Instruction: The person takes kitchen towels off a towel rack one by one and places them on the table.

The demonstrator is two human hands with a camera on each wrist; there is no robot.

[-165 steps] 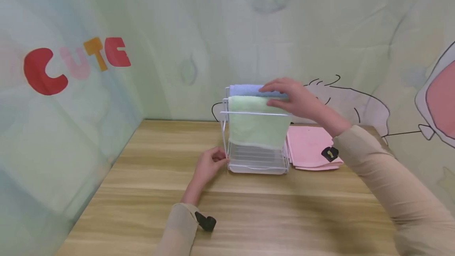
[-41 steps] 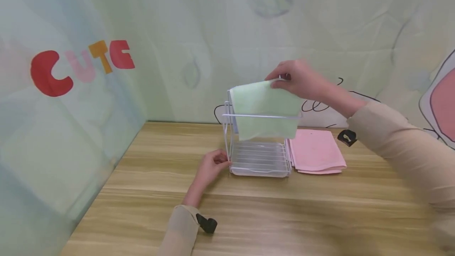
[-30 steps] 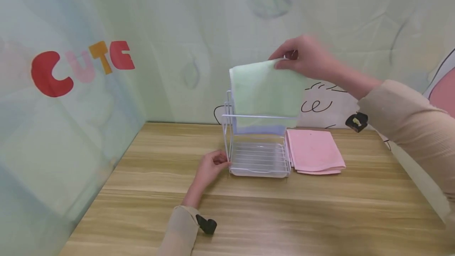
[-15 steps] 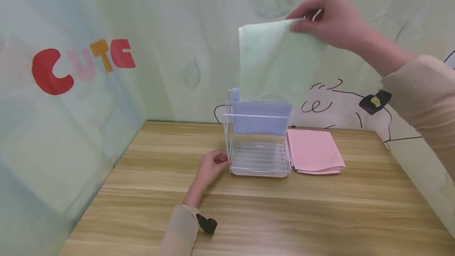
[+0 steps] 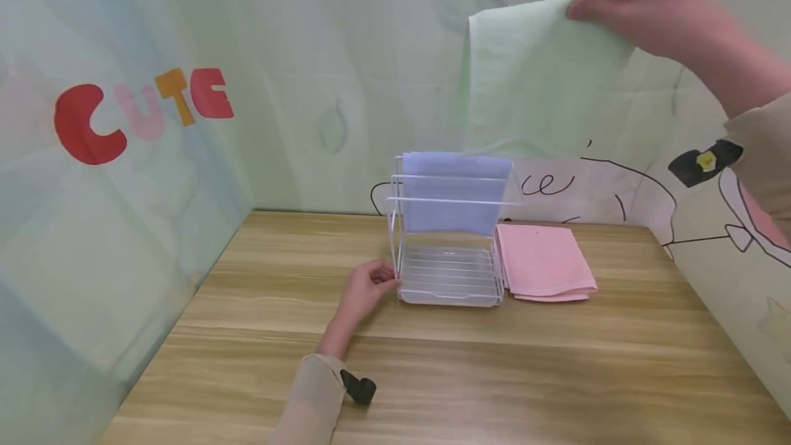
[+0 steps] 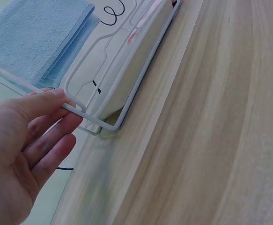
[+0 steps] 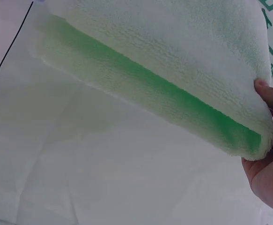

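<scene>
High at the upper right of the head view, my right hand [image 5: 655,5] pinches a light green towel [image 5: 537,81] by its top edge. The towel hangs folded over, and the right wrist view shows the gap between its two layers. My left hand [image 5: 366,287] holds the lower left corner of a white wire rack [image 5: 454,202], thumb and fingers around the wire [image 6: 73,108] in the left wrist view. Over the rack's back bar hangs a blue towel [image 5: 454,211]. The front bars carry no towel, and a clear tray [image 5: 451,280] forms the base.
A folded pink towel [image 5: 546,263] lies on the wooden table [image 5: 432,376], right beside the rack. Behind stands a patterned fabric backdrop [image 5: 321,74] with drawn figures, and coloured letters show on its left side.
My right hand has pinched the green towel, lifted it off the rack, and carried it up and to the right. The blue towel behind is now uncovered. My left hand has stayed on the rack.
</scene>
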